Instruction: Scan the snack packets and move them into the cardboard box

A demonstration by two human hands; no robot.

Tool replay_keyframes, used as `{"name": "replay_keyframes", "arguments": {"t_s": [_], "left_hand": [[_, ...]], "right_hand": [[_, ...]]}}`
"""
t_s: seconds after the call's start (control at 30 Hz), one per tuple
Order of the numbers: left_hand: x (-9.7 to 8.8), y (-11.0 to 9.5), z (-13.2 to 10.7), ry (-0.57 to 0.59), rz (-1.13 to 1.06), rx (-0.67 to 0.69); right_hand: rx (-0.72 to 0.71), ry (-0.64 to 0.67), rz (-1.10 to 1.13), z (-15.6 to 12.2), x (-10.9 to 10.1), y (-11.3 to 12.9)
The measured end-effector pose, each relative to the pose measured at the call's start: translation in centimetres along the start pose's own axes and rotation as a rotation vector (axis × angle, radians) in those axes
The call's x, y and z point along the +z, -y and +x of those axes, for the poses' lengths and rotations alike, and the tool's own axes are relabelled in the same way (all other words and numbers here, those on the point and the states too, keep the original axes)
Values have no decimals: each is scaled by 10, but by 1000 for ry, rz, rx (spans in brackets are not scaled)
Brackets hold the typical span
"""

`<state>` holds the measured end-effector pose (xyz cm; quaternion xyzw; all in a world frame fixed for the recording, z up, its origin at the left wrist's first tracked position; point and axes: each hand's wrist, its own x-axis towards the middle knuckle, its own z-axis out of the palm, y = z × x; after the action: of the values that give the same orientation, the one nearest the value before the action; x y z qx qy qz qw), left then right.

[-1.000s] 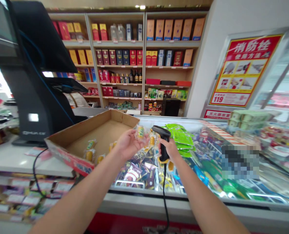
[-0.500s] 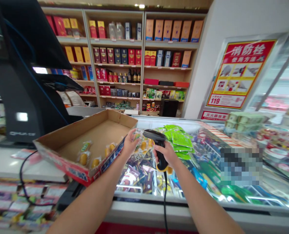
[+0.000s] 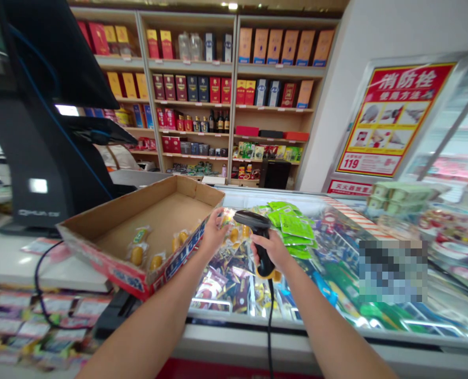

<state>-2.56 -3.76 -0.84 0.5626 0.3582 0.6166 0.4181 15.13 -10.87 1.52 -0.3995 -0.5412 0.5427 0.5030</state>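
My left hand (image 3: 213,232) is above the near right wall of the cardboard box and appears to pinch a clear packet with a yellow snack inside (image 3: 227,217). My right hand (image 3: 270,248) is shut around the handle of a black corded barcode scanner (image 3: 262,241), whose head points to the left, towards that packet. The shallow cardboard box (image 3: 139,276) holds a few similar yellow packets (image 3: 138,253) on its floor. More such packets (image 3: 237,234) lie just beyond my hands.
The glass-topped freezer (image 3: 336,316) runs under my hands, with green packets (image 3: 292,229) on it. A black register screen stand (image 3: 40,173) is at left on a white counter (image 3: 8,263). Shelves of boxed liquor (image 3: 226,89) stand behind, and a cable hangs from the scanner.
My left hand has moved from the open-palmed pose to a tighter pinch, close to the scanner head. The scanner has tilted flatter, and the view has shifted slightly.
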Motion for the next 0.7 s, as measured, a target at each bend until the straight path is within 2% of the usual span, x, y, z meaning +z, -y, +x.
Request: {"name": "replay_keyframes", "arguments": {"t_s": [0.23,0.4,0.57,0.7], "left_hand": [[5,1,-2,-14,89,-4],[15,-6,-7,11,277,90],[45,-16,-10,140,493,163],[71,-16,-11,219,655,209]], "right_hand": [[1,-96,66,4,-4,2],[27,-185,90,-2,-23,21],[-9,-290,102,-22,-47,41],[6,-339,99,-37,-59,41]]}}
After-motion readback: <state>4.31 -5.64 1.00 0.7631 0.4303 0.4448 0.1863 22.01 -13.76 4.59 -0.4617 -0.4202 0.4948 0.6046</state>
